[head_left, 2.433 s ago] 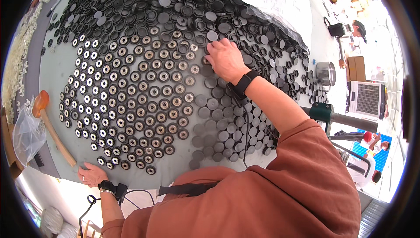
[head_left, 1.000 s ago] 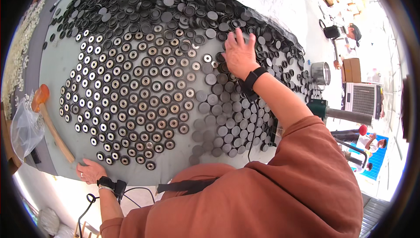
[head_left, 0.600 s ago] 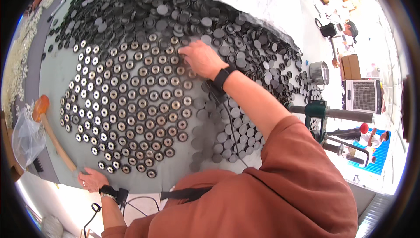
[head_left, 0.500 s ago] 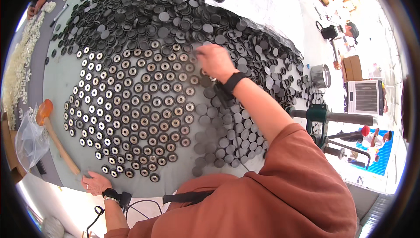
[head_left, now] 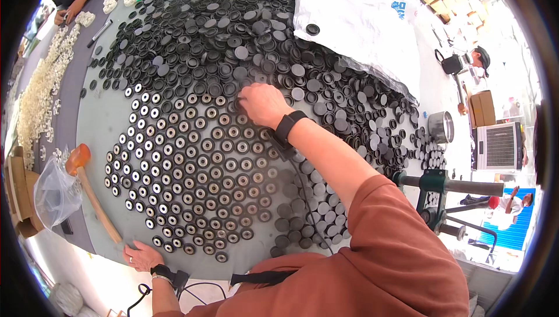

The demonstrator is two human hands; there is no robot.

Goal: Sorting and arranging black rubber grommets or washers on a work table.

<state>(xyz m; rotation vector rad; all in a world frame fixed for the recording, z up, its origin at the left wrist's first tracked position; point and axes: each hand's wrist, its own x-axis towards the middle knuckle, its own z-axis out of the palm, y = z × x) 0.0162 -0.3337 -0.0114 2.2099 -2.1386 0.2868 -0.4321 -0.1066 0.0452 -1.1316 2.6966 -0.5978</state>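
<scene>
My right hand [head_left: 265, 104] reaches over the table to the border between a heap of loose black round caps [head_left: 204, 43] and an array of black discs with metal ring centres [head_left: 201, 163]. Its fingers are bent down together by the discs at the array's top edge; anything between the fingertips is hidden. My left hand [head_left: 142, 256] rests on the near table edge, fingers apart and holding nothing, close to the handle end of a mallet [head_left: 96, 197] with an orange head. Flat dark grey discs [head_left: 317, 200] lie close together below my right forearm.
A white sack [head_left: 358, 17] lies at the far right, one cap on it. A green metal press [head_left: 431, 189] stands right of my arm, a metal bowl [head_left: 441, 126] beyond it. A clear plastic bag [head_left: 57, 197] and white pieces [head_left: 43, 98] lie left. Another person's hand [head_left: 74, 9] is far left.
My right hand has moved left, to the top edge of the ring-centred discs. My left hand stays at the table edge. The whole view has shifted, showing more of the table's far side.
</scene>
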